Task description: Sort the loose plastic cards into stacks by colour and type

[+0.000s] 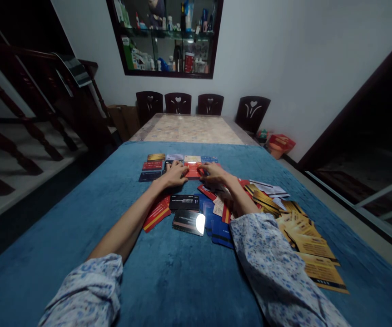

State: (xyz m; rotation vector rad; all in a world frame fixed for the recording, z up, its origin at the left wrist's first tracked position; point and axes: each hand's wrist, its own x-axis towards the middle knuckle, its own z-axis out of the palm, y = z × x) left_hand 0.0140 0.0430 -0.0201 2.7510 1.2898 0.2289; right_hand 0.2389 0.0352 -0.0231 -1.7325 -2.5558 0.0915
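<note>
A bright red card (193,170) lies flat in a grid of laid-out cards, between my two hands. My left hand (176,174) rests over a black card (168,164), its curled fingers at the red card's left edge. From the other side, my right hand (212,173) has bent fingers on the red card's right edge. A gold card (156,157), a dark red card (152,165) and a dark blue card (150,176) form the left column. Nearer me lie black cards (184,202), a fan of red and yellow cards (157,215) and blue cards (221,230).
Gold cards (313,245) spread at the right beside my sleeve, with white cards (267,186) behind them. A blue cloth (168,281) covers the near table; its marble end (185,127) shows beyond. Dark chairs (178,103) stand at the far end. A railing (28,118) runs along the left.
</note>
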